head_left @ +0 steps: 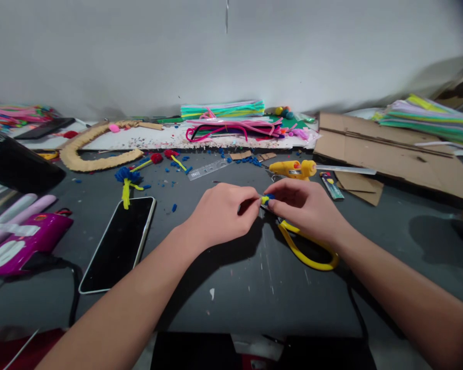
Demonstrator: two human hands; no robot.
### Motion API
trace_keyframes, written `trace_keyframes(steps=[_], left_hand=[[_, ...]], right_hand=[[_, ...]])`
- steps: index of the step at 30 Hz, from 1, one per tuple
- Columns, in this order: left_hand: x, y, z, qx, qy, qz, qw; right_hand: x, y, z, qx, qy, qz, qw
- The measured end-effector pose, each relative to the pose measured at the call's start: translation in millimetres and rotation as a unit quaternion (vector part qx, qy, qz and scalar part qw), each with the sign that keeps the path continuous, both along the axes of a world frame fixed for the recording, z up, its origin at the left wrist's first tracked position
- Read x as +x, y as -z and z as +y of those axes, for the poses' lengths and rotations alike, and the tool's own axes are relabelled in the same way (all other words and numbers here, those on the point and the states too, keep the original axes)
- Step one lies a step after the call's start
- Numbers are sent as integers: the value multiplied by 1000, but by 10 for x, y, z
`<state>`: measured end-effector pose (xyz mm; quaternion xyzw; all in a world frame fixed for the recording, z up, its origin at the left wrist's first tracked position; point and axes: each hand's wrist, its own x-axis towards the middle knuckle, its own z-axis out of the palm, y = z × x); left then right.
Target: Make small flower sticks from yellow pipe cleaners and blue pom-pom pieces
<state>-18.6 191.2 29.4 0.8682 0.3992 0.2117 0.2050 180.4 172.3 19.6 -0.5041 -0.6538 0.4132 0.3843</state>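
Observation:
Both hands meet above the middle of the dark table. Fingertips of my left hand (pixel 229 210) pinch the yellow end of a small blue-and-yellow pipe cleaner piece (pixel 267 199). My right hand (pixel 303 205) pinches the blue end of the same piece from the other side; much of it is hidden by the fingers. Beneath my right hand lie yellow-handled scissors (pixel 308 257), partly covered. A blue pipe cleaner flower with a yellow stem (pixel 126 182) rests at the top of a phone (pixel 119 244), left of my left hand.
A yellow glue gun (pixel 292 168), a clear ruler (pixel 208 168) and blue pipe cleaner bits (pixel 250 161) lie beyond my hands. Cardboard sheets (pixel 370 149) are at right. A curved cardboard piece (pixel 77 154), black bottle (pixel 19 159) and purple device (pixel 34 239) stand left.

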Motion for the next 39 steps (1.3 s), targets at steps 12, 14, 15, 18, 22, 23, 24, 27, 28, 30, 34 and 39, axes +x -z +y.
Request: trace_keyframes(steps=[12,14,15,18,22,23,24,27,28,30,34,39], left_hand=[[-93,13,130,-9,-81,-11,997],[-137,-18,175,-6,-100,-21,995],[-166,-39,199,-8,-105,-32,994],[-272,-108,274,-50,-109,-79,990],[-398,-140,361,-97,-130,-168,972],[-419,-131,381,-91,-139,-198,966],[-436,-119,402,-87,-144,-226,959],[-481,-84,460,-96,-141,-292,941],[-499,-82,478,-107,-140,-309,934],[-550,-101,508,-127,-143,-352,916],[-699,-184,549,-171,-150,-418,879],[-819,-203,585,-210,-136,-453,856]], right_hand=[[56,-48,-13,93,66,-32,993],[51,-43,-23,89,36,-48,994],[49,-39,-29,87,21,-57,994],[42,-20,-48,77,-19,-89,993],[33,-3,-49,66,-85,-106,988],[32,-4,-43,71,-90,-109,987],[30,-8,-35,79,-89,-112,986],[7,-34,-11,97,-92,-129,983],[-14,-45,-6,97,-101,-137,981],[-83,-64,2,89,-114,-157,977],[-316,-79,42,77,-106,-187,974],[-632,-90,145,115,-163,-184,962]])
